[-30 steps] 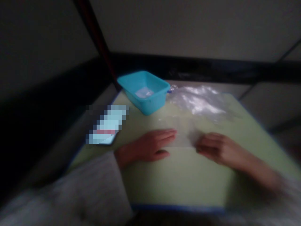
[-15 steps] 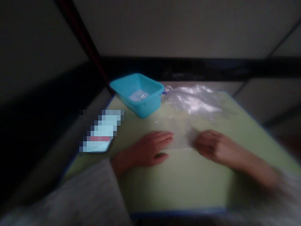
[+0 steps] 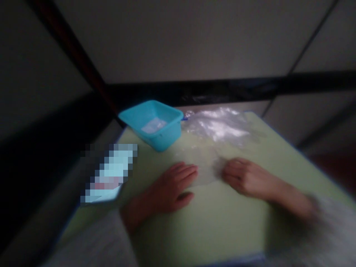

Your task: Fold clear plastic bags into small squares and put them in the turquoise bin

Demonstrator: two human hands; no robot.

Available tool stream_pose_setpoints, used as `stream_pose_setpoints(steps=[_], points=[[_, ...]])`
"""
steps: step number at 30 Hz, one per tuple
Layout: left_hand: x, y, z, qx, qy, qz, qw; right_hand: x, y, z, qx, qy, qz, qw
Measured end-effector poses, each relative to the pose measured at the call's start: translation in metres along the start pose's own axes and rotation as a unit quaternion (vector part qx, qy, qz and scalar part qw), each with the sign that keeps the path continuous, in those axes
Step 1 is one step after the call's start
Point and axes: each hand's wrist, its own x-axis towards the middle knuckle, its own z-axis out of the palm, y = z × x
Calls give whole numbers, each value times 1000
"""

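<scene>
dim room, green table point(image 3: 222, 222), teal tub point(image 3: 155, 128)

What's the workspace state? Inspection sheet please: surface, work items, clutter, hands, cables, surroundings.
Surface: green mat with blue edging, lying flat.
Work items: clear plastic sheet flat on the mat between both hands; picture blurred, edges hard to tell.
Clutter: turquoise tub at far left with something pale inside; crumpled clear plastic beside it; pixelated flat item at the left edge.
Hands: left hand flat, fingers on the sheet; right hand curled at its other end, grip unclear.
Cables: nothing seen.
Surroundings: pale walls, dark rail behind.
</scene>
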Motion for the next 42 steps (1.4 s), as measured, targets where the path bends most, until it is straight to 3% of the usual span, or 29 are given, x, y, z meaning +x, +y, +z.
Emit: stream_pose_setpoints(steps=[8, 16, 24, 30, 34, 38, 40, 42], points=[[0, -2, 3, -27, -4, -16, 1000, -1, 8, 4, 118, 46, -4, 992], [2, -4, 0, -69, -9, -30, 997, 0, 8, 4, 274, 4, 122, 954], [5, -14, 0, -96, 21, -68, 993, -2, 9, 11, 286, 38, 173, 942], [1, -16, -5, -127, 47, -30, 990, -4, 8, 11, 266, 75, 184, 943], [-4, -8, -14, -152, 35, -79, 985, -5, 6, 9, 299, 113, 179, 931], [-5, 2, -25, -251, -2, -171, 953, -2, 1, 5, 350, 146, 195, 904], [-2, 6, -31, -352, -40, -193, 915, 0, -2, 2, 383, 158, 214, 885], [2, 10, -37, -474, -81, -186, 857, 2, -4, 0, 431, 161, 242, 854]])
